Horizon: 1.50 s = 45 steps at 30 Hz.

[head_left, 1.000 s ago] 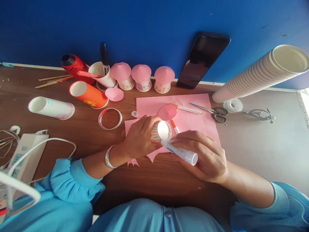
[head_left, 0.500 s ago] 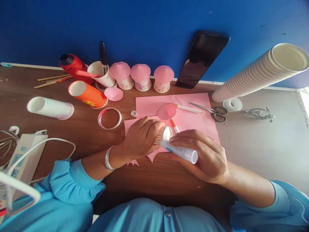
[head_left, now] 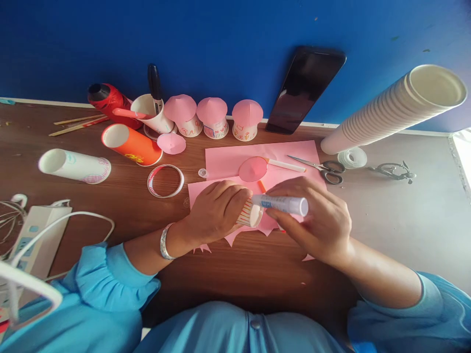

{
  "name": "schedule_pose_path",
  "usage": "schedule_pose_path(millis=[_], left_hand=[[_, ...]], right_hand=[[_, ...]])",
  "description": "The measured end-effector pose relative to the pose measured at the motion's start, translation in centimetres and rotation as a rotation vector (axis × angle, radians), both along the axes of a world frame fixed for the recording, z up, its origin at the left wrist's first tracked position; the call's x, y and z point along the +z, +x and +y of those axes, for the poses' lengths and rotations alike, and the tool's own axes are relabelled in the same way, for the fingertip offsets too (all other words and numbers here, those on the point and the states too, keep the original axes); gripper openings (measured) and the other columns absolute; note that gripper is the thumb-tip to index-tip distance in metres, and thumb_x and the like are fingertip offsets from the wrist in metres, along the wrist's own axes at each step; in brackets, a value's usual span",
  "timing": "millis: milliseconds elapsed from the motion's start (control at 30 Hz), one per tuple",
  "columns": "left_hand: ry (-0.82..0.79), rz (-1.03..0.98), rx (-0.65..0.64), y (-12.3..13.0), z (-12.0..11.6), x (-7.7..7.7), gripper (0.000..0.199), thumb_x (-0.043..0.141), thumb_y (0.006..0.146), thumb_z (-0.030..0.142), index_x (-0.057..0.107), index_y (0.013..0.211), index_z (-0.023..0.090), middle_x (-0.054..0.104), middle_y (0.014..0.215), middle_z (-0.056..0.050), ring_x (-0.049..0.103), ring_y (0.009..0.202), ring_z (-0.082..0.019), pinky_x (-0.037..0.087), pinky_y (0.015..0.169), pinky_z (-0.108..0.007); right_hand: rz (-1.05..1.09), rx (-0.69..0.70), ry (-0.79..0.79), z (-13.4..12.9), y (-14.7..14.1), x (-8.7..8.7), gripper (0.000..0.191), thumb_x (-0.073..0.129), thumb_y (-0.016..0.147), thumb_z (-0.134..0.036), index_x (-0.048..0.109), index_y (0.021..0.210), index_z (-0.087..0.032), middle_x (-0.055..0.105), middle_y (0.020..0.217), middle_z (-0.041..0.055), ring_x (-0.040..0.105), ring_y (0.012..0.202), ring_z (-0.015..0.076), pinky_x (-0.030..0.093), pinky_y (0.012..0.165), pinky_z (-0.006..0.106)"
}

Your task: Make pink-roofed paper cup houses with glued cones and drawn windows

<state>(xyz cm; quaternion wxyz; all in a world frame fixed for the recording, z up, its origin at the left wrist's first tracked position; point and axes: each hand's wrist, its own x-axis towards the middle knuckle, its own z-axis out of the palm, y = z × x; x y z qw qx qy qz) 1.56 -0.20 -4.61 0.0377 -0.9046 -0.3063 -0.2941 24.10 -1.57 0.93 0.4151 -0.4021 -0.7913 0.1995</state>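
My left hand (head_left: 221, 210) is wrapped round a small striped paper cup (head_left: 250, 214), its open rim turned to the right. A white glue stick (head_left: 281, 204) is gripped in my right hand (head_left: 316, 218), its tip at the upper edge of the cup's rim. Beneath both hands lie cut sheets of pink paper (head_left: 224, 159). On the paper, just above the cup, rests a pink paper cone (head_left: 253, 169), with a white marker (head_left: 287, 165) beside it. An orange-ended marker (head_left: 261, 186) is partly hidden by my right hand.
Three decorated cups with pink cone tops (head_left: 248, 113) stand along the blue wall (head_left: 221, 44). Scissors (head_left: 331, 172), a phone (head_left: 305, 90) and a tall cup stack (head_left: 397, 108) are rightward. An orange cup (head_left: 132, 144), tape ring (head_left: 166, 181) and power strip (head_left: 39, 235) are leftward.
My right hand has raised the glue stick from the lower part of the cup's rim to its upper edge, and the stick now lies nearly level. The cup has tilted slightly in my left hand.
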Motion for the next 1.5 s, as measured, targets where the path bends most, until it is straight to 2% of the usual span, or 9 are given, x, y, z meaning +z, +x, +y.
schedule_pose_path(millis=[133,233,400,567,767,900,1033,1233,1500], left_hand=[[-0.139,-0.123,0.020,0.0,0.1,-0.1,0.037,0.071,0.090,0.032,0.054,0.120,0.019,0.076,0.099,-0.011,0.073,0.089,-0.028,0.062,0.077,-0.043],[-0.251,-0.201,0.021,0.0,0.2,-0.2,0.045,0.078,0.084,0.030,0.054,0.120,0.019,0.076,0.104,-0.012,0.074,0.094,-0.028,0.062,0.079,-0.043],[-0.361,-0.281,0.022,-0.1,0.1,-0.1,0.054,0.087,0.078,0.033,0.054,0.119,0.021,0.075,0.108,-0.009,0.073,0.097,-0.027,0.061,0.082,-0.042],[-0.419,-0.330,0.057,-0.2,0.2,-0.1,0.059,0.088,0.078,0.044,0.053,0.121,0.022,0.074,0.106,-0.008,0.072,0.094,-0.025,0.060,0.082,-0.041],[-0.272,-0.206,0.065,-0.4,0.4,-0.4,0.047,0.081,0.085,0.038,0.056,0.121,0.022,0.076,0.108,-0.009,0.073,0.097,-0.027,0.059,0.083,-0.042],[-0.097,-0.128,0.026,-0.7,0.5,-0.5,0.046,0.077,0.088,0.035,0.056,0.126,0.018,0.076,0.112,-0.014,0.074,0.102,-0.030,0.059,0.086,-0.045],[-0.034,-0.075,0.046,-0.9,0.3,-0.8,0.041,0.071,0.091,0.028,0.055,0.128,0.020,0.077,0.113,-0.013,0.074,0.105,-0.029,0.059,0.087,-0.044],[-0.050,-0.060,0.051,-0.7,0.4,-0.8,0.038,0.071,0.091,0.028,0.056,0.124,0.020,0.077,0.109,-0.012,0.074,0.101,-0.028,0.059,0.085,-0.042],[-0.247,-0.131,-0.022,-0.6,0.6,-0.6,0.047,0.072,0.090,0.051,0.056,0.121,0.019,0.075,0.104,-0.011,0.072,0.092,-0.029,0.059,0.079,-0.043]], right_hand=[[0.119,-0.140,-0.221,1.2,0.3,-0.5,0.002,0.075,0.093,-0.024,0.073,0.093,-0.023,0.078,0.086,0.0020,0.074,0.074,0.0178,0.064,0.066,0.029],[0.250,-0.142,-0.370,1.5,0.5,-0.6,0.009,0.076,0.094,-0.030,0.074,0.095,-0.021,0.078,0.085,0.0014,0.074,0.069,0.0157,0.062,0.060,0.026],[0.363,-0.100,-0.411,1.5,0.7,-0.9,0.017,0.079,0.091,-0.036,0.075,0.096,-0.021,0.078,0.088,0.0026,0.073,0.072,0.0167,0.063,0.065,0.029],[0.428,-0.014,-0.473,1.6,0.9,-1.0,0.016,0.076,0.094,-0.036,0.075,0.096,-0.020,0.077,0.086,0.0040,0.072,0.069,0.0179,0.061,0.061,0.030],[0.114,0.142,-0.194,0.7,0.6,0.5,0.009,0.072,0.094,-0.023,0.070,0.103,-0.020,0.076,0.092,0.0058,0.073,0.081,0.0200,0.063,0.072,0.034],[-0.129,0.186,-0.012,-0.3,0.4,0.3,0.014,0.065,0.096,-0.015,0.066,0.110,-0.017,0.074,0.096,0.0095,0.073,0.084,0.0213,0.061,0.067,0.033],[-0.311,0.157,0.150,-0.8,0.5,-0.1,0.019,0.061,0.096,-0.012,0.064,0.114,-0.017,0.073,0.096,0.0096,0.072,0.083,0.0215,0.060,0.063,0.033],[-0.402,0.124,0.234,-0.7,0.6,-0.4,0.024,0.059,0.096,-0.012,0.062,0.119,-0.017,0.073,0.096,0.0098,0.071,0.081,0.0217,0.060,0.060,0.032],[-0.380,0.161,0.411,0.0,0.6,-0.8,0.023,0.058,0.098,-0.012,0.065,0.120,-0.013,0.075,0.096,0.0122,0.073,0.083,0.0240,0.062,0.061,0.035]])
